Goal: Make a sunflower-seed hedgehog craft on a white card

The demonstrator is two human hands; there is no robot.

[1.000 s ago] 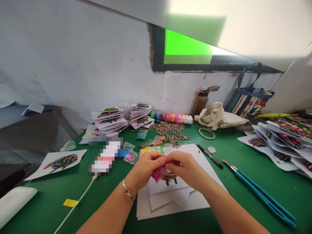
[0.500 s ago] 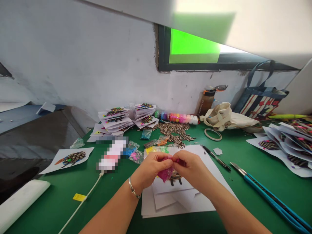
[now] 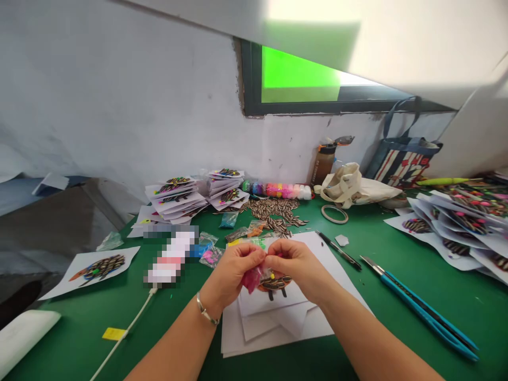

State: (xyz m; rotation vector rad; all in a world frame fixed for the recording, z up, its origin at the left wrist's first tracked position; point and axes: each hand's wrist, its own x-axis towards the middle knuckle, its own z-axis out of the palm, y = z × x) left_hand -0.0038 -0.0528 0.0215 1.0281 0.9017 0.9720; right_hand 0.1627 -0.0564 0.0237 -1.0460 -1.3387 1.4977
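My left hand [image 3: 236, 272] is closed, pinching a small clear plastic bag of pink modelling clay [image 3: 251, 279] that hangs below the fingers. Fingertip to fingertip with it, my right hand [image 3: 296, 264] is pinched at the top of the same bag. Pink shows under its fingers; whether that is loose clay or bag I cannot tell. Beneath both hands lies a sheet with a picture made of striped seeds [image 3: 273, 284], orange at its rim, with two dark legs and a yellow dot. It rests on a stack of white paper [image 3: 273, 341].
Striped seeds [image 3: 273, 211] are heaped behind the paper, near clay bags [image 3: 210, 256]. To the right lie a pen [image 3: 341, 251], blue tweezers [image 3: 420, 307], a tape roll [image 3: 334, 214] and a pile of seed pictures [image 3: 448, 227]. A white cable [image 3: 127, 333] crosses the left side.
The whole scene has shifted slightly left as the head turned. The hands remain together at the pink bag, and more of the seed picture with a yellow dot now shows beneath them.
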